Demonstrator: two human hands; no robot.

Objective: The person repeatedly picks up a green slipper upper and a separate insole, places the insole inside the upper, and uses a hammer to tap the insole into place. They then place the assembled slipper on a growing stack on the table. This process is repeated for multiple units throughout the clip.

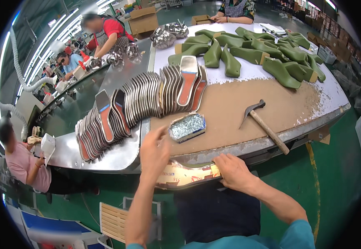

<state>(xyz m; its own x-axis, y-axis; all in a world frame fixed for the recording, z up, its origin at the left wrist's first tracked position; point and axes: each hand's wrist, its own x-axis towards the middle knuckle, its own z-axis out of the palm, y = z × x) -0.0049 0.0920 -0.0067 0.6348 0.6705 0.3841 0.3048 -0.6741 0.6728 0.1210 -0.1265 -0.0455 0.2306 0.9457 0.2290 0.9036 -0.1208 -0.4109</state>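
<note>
At the table's near edge a shoe last (184, 175) lies on its side, a strip of green showing along it. A yellowish, patched insole with printed marks covers its sole face. My right hand (235, 171) is closed around its right end. My left hand (155, 151) is raised over its left end, beside a small open box of nails (187, 128); its fingers are smeared by motion, and I cannot make out anything in them. To the right a hammer (267, 128) with a wooden handle and dark curved head lies on the brown board, handle overhanging the edge.
Rows of metal-edged insoles (143, 97) stand on the left, a few lying on top. Green shoe lasts (247, 52) are heaped at the back right. Silvery wrapped bundles (164, 37) sit at the far edge. A person in pink (31, 162) stands left; others work beyond.
</note>
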